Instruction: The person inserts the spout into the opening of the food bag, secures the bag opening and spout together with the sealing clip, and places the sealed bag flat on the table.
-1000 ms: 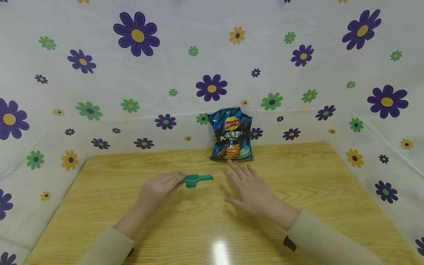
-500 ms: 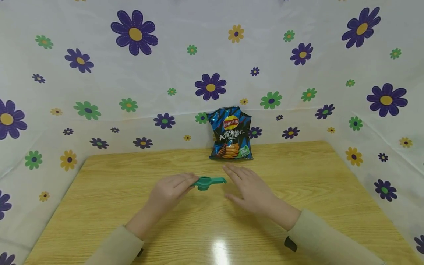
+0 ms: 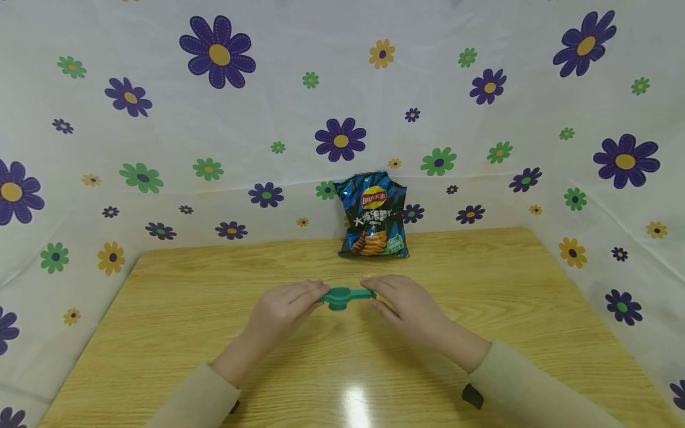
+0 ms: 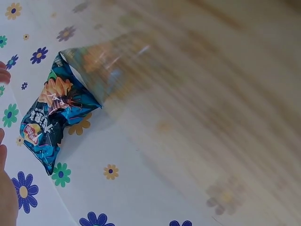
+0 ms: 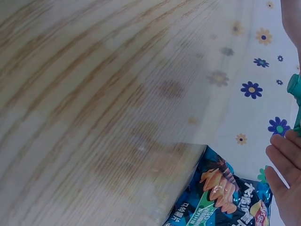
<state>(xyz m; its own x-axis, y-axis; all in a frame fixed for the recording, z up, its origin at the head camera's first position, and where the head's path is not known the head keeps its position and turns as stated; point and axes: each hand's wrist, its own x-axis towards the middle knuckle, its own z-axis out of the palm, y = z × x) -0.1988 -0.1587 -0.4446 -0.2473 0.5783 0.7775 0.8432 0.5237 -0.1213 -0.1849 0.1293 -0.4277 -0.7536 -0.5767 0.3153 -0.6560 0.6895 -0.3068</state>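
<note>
My left hand (image 3: 286, 306) pinches the left end of a green plastic bag-sealing clip (image 3: 339, 297) with a round spout on its underside, held level above the wooden table. From the other side my right hand (image 3: 409, 306) takes the clip's right end between fingers and thumb. In the right wrist view the clip (image 5: 295, 85) shows at the right edge, beside the fingers of the right hand (image 5: 288, 174). Only a sliver of the left hand (image 4: 5, 197) enters the left wrist view. Behind the hands, a blue and black bag of potato chips (image 3: 373, 217) stands upright.
The chip bag leans at the back of the wooden table (image 3: 176, 315), against a white flowered cloth (image 3: 289, 71). This cloth also rises along both sides of the table. In the left wrist view the chip bag (image 4: 51, 113) is mirrored in the glossy tabletop.
My left hand has carried the green clip to the right. The right hand's spread fingers have drawn together and met the clip's right end. The chip bag has stayed put.
</note>
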